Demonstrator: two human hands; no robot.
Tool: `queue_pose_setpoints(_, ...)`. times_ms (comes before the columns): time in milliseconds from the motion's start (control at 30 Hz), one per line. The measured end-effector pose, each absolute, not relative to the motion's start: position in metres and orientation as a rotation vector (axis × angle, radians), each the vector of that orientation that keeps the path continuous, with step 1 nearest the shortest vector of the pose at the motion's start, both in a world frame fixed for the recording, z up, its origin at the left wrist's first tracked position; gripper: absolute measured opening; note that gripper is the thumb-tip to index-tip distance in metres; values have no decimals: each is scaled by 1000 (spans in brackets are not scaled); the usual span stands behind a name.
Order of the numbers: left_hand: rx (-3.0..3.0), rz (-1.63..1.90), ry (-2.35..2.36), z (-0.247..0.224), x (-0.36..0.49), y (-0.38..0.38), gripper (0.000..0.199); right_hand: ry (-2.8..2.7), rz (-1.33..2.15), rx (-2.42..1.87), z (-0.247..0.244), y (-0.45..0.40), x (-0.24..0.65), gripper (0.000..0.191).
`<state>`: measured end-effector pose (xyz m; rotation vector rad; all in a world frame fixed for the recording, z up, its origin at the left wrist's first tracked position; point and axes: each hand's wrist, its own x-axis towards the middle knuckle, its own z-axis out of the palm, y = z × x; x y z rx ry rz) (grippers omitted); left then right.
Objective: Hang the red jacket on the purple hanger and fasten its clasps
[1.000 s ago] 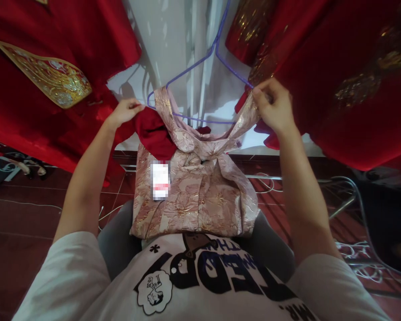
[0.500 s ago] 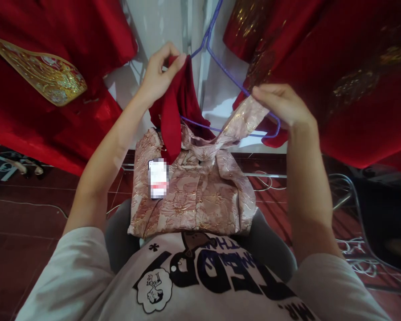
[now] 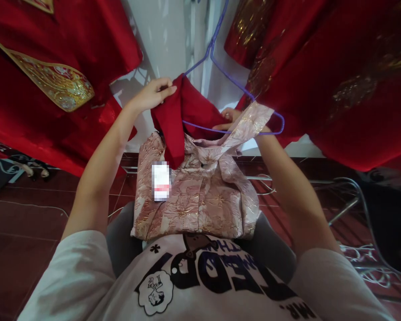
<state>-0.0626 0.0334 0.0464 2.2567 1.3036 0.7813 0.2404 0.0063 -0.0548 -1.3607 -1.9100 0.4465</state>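
A red cloth garment (image 3: 200,109) is draped over the left side of a purple hanger (image 3: 232,78). My left hand (image 3: 155,92) pinches the red cloth near the hanger's left shoulder. Behind the hanger's right side, my right hand (image 3: 230,119) has its fingers on the red cloth's right edge, partly hidden by a pink strip of fabric. That pink and gold brocade strip (image 3: 250,122) hangs over the hanger's right arm. Below, a folded pink and gold brocade garment (image 3: 194,191) rests on my lap, with a white tag (image 3: 161,182) on its left part.
Red garments with gold embroidery (image 3: 67,87) hang on the left, and more red garments (image 3: 347,89) on the right. A dark chair with a metal frame (image 3: 364,200) stands at the right. White cables (image 3: 367,267) lie on the red tiled floor (image 3: 20,249).
My right hand has left the pink strip on the hanger and moved behind it to the red cloth, which is now spread wider rightward. My left hand has moved lower.
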Motion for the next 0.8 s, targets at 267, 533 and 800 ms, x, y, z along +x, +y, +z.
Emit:
queue_pose_setpoints(267, 2292, 804, 1256, 37, -70, 43, 30, -1794, -5, -1376, -13, -28, 288, 28)
queue_pose_setpoints(533, 2320, 805, 1200, 30, -73, 48, 31, -1777, -91, -1797, 1, -55, 329, 26)
queue_pose_setpoints(800, 2526, 894, 910, 10, -86, 83, 72, -1758, -74, -1988, 35, -72, 338, 26)
